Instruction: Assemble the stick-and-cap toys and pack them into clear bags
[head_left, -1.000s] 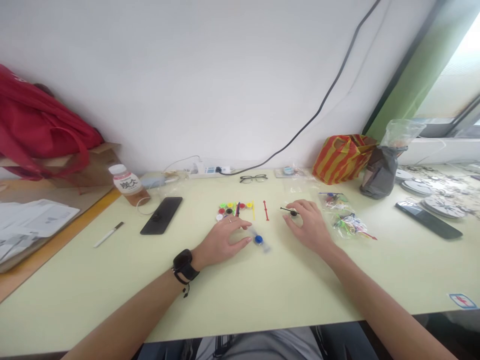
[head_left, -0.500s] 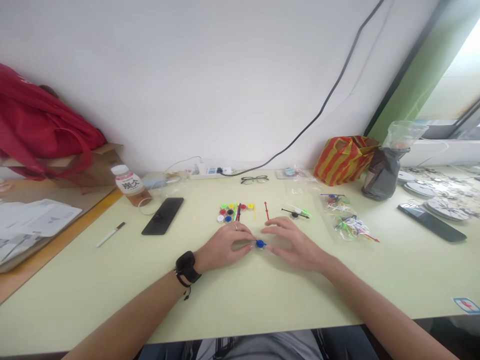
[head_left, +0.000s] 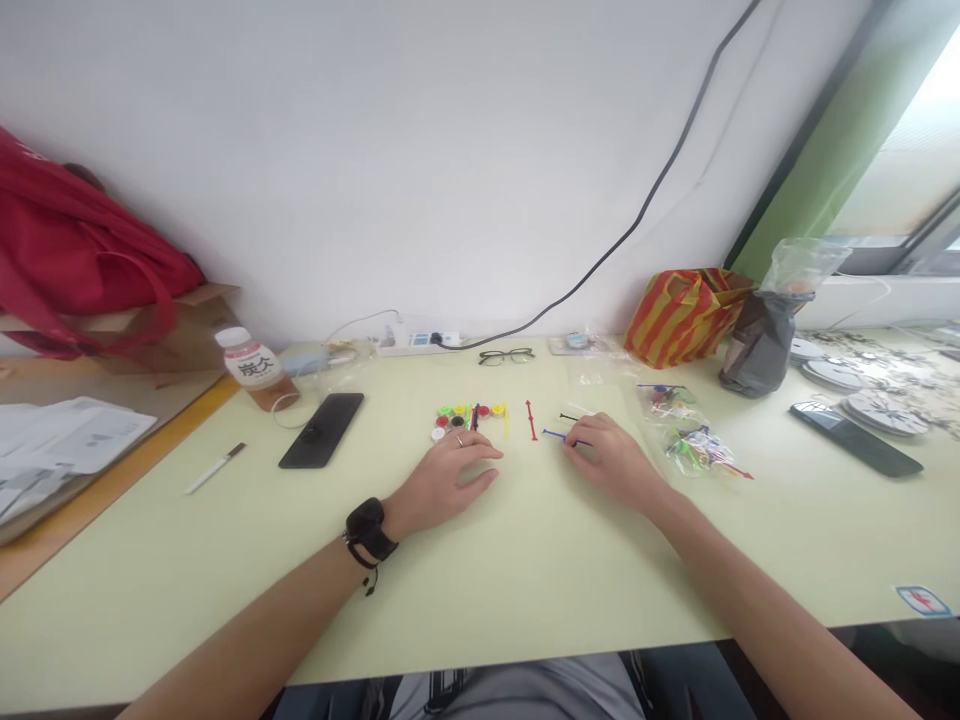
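My right hand (head_left: 611,458) is closed on a blue arrow spinner (head_left: 555,435), whose thin pointer sticks out to the left of the fingertips. The fingers hide its round base. Just behind them a black pointer (head_left: 570,417) shows in part. My left hand (head_left: 450,475) lies low over the table with its fingers apart and nothing in them. Beyond its knuckles sit several small coloured discs (head_left: 460,410), partly covered by the hand. Thin pointers stand beside the discs, among them a yellow pointer (head_left: 506,420). A red double-ended arrow (head_left: 532,420) lies between my two hands.
Bags of spinner parts (head_left: 701,450) lie to the right. A black phone (head_left: 322,430), a marker pen (head_left: 215,468) and a drink bottle (head_left: 255,368) are on the left. Eyeglasses (head_left: 507,356) and a power strip (head_left: 416,343) are by the wall; another phone (head_left: 855,440) lies far right.
The blue spinner has left the table between my hands and moved right and back in my right hand. My left hand has drawn away from it, fingers apart.
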